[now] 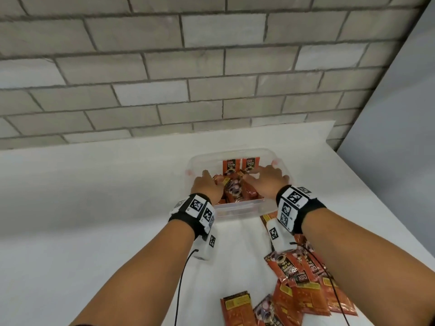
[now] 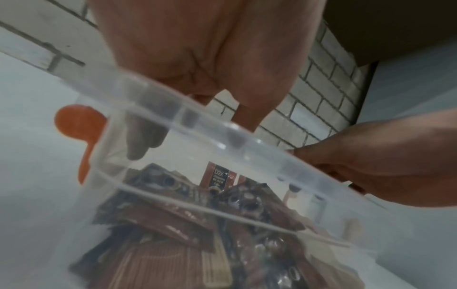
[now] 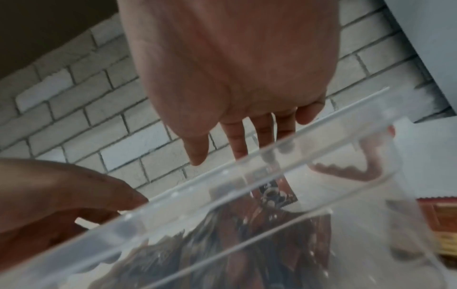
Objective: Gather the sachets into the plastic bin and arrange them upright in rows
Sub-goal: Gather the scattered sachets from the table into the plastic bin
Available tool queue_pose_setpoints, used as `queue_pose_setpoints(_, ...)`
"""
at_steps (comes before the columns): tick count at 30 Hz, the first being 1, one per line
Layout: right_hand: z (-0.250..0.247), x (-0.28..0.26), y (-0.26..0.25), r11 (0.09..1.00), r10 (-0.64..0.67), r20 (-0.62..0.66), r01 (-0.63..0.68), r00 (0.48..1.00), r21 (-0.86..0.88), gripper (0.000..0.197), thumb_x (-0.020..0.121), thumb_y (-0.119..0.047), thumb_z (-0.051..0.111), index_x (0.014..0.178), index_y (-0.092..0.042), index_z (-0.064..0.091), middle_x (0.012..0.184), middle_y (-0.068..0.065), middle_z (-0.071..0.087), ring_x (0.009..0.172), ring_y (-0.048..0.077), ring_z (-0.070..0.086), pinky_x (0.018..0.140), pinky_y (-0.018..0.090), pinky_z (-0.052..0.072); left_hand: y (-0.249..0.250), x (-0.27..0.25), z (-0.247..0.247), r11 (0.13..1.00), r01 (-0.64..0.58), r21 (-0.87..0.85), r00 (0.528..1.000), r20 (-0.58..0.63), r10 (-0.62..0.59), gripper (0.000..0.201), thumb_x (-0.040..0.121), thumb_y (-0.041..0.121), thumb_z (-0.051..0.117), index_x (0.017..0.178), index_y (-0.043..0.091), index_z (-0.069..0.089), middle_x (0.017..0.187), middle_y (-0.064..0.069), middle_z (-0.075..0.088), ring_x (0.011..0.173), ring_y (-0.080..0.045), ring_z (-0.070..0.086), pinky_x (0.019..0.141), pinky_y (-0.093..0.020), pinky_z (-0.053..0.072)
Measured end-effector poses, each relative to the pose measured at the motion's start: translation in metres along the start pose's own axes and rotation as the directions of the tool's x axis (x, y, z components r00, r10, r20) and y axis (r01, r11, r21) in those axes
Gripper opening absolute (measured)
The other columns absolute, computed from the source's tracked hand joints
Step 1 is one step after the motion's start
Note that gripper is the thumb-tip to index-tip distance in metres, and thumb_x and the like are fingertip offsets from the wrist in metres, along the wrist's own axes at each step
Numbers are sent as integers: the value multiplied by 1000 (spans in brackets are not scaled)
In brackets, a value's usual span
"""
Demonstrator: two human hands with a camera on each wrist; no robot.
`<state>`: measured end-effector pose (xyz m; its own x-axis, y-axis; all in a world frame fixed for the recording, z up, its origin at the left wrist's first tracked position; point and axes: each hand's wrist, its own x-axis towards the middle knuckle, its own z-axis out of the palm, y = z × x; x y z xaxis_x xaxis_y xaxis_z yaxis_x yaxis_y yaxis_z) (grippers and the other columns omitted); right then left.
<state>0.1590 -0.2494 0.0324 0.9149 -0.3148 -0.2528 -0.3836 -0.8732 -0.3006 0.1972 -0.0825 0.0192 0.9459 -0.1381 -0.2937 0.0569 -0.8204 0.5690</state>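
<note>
On the white desk [image 1: 94, 196], the left hand [image 1: 207, 185] reaches into the clear rectangular plastic bin [image 1: 237, 209] near the far edge, fingers down among jumbled orange-red foil sachets [image 1: 231, 190]; I cannot tell its grip. Two upright sachets [image 1: 241, 166] stand against the far wall. The right hand [image 1: 267, 183] lies spread, and loose sachets [image 1: 303, 285] lie toward the near right corner.

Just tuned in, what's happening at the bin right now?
A person has both hands inside the clear plastic bin on the white table. The left hand and right hand reach down over a loose heap of sachets. Two upright sachets stand against the far wall; whether either hand grips anything is unclear. More loose sachets lie on the table near the right forearm, not yet gathered.
</note>
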Motion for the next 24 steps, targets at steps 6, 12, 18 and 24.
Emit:
queue_pose_setpoints(6,-27,-21,60,717,31,-202,119,979,686,17,94,-27,54,104,-17,64,109,-2,63,103,19,57,88,32,45,-1,-31,-3,979,-204,-30,975,-99,200,35,94,34,51,123,14,49,122,-8,49,108,-25,53,93,-37,46)
queue_pose_setpoints(12,-25,-17,134,770,206,-153,-64,966,634,19,90,-12,60,108,-10,63,117,11,62,98,23,55,87,32,42,14,-71,23,918,-381,-106,906,157,394,15,93,29,56,97,15,61,88,12,55,78,-7,54,64,-20,40)
queue_pose_setpoints(18,20,-7,138,995,97,125,-99,987,9,43,93,-27,52,133,-15,48,134,13,51,120,30,48,98,34,39,22,-59,93,859,-500,115,808,419,414,43,100,24,43,142,14,43,147,-9,41,134,-25,38,108,-28,30)
queue_pose_setpoints(24,38,4,128,984,-39,141,62,989,-165,44,98,-36,37,142,-36,36,140,8,46,120,35,45,100,46,41,17,-53,124,791,-519,324,814,469,343,47,101,32,36,146,19,34,153,-12,25,141,-36,15,114,-45,23)
